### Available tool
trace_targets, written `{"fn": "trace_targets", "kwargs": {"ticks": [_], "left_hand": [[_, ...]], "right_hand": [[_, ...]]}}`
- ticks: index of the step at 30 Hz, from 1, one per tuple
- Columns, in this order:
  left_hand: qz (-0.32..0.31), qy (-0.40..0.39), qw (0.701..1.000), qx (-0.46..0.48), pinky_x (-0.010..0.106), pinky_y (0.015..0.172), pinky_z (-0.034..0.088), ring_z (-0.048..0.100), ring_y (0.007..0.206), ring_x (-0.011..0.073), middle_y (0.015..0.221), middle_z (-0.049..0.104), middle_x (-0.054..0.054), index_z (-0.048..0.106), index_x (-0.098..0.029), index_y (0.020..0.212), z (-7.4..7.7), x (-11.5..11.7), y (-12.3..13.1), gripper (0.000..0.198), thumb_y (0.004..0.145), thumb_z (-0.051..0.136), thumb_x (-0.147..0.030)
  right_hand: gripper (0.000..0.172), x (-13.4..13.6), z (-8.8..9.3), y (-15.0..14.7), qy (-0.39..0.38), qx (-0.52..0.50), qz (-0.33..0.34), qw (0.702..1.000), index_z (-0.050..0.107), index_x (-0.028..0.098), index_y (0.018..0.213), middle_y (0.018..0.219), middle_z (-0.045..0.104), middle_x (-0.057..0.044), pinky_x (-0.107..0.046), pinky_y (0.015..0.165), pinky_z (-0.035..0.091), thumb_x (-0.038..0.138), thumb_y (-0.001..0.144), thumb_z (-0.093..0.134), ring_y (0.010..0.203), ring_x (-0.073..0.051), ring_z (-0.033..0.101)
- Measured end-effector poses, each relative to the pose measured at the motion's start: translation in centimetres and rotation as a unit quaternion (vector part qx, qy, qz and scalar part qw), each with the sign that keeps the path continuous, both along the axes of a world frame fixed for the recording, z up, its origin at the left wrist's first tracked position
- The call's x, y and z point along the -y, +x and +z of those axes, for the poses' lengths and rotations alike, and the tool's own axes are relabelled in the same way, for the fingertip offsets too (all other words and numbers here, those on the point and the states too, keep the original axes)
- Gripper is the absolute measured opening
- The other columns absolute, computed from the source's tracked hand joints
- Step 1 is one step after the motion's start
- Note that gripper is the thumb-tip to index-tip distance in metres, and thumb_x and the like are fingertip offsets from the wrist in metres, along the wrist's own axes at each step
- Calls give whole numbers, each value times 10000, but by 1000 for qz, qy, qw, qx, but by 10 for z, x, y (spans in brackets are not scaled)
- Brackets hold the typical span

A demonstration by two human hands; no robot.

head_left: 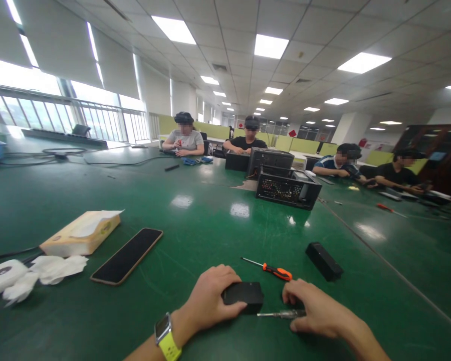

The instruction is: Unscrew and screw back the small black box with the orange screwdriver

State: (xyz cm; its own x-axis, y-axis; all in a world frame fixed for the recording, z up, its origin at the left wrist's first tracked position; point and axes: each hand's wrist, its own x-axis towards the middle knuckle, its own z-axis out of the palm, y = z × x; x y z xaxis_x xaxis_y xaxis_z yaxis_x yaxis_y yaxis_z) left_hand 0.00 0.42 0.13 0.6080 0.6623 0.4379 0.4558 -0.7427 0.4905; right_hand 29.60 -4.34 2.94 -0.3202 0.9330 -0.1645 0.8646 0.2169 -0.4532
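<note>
My left hand [214,296] is closed around a black rectangular block [245,296] on the green table, thumb along its near side and fingers over its far side. A small screwdriver [281,314] with a clear handle points left toward the block. Its handle end runs between the thumb and curled fingers of my right hand [315,308], which is closed about it; the palm hides part of this grip. Just beyond lies an orange-and-black screwdriver [278,271], its shaft pointing left. A second black block [324,261] rests to the right, apart from both hands.
At left are a phone [127,256], a tissue pack [84,233], crumpled tissues [56,269] and a white device [3,278]. An open black computer case [288,188] stands farther back. Several people sit around the table. Another orange screwdriver [391,209] lies far right.
</note>
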Motion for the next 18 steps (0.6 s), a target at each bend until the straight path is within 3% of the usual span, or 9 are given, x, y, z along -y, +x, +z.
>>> {"fn": "trace_targets", "kwargs": {"ticks": [3, 7, 10, 18], "left_hand": [[-3, 6, 1000, 1, 334, 751, 472, 612, 834, 240, 915, 686, 42, 697, -198, 972, -1, -1, 0, 270, 738, 757, -320], [-8, 8, 1000, 3, 335, 750, 475, 620, 842, 241, 929, 691, 49, 697, -194, 977, 1, -1, 0, 259, 762, 744, -331], [-9, 7, 1000, 3, 337, 748, 479, 626, 844, 242, 928, 694, 52, 698, -191, 976, 2, -1, 0, 261, 762, 747, -332], [-9, 15, 1000, 3, 336, 751, 487, 623, 840, 240, 928, 692, 52, 694, -189, 981, 1, 0, -1, 264, 769, 737, -341]], "right_hand": [[117, 2, 0, 0, -64, -21, 9, 998, 644, 189, 737, 730, 595, 32, -235, 609, 353, 164, 658, 725, 689, -147, 515], [112, -2, 2, 9, -107, -124, 16, 986, 653, 167, 736, 674, 581, 43, -212, 586, 356, 214, 687, 742, 637, -120, 504], [128, -2, 3, 6, -93, -174, 21, 980, 663, 158, 732, 668, 575, 36, -219, 603, 365, 247, 700, 749, 640, -123, 495], [196, -3, 2, -2, -48, -186, 27, 981, 684, 152, 770, 700, 575, 14, -237, 628, 386, 345, 770, 714, 673, -142, 508]]}}
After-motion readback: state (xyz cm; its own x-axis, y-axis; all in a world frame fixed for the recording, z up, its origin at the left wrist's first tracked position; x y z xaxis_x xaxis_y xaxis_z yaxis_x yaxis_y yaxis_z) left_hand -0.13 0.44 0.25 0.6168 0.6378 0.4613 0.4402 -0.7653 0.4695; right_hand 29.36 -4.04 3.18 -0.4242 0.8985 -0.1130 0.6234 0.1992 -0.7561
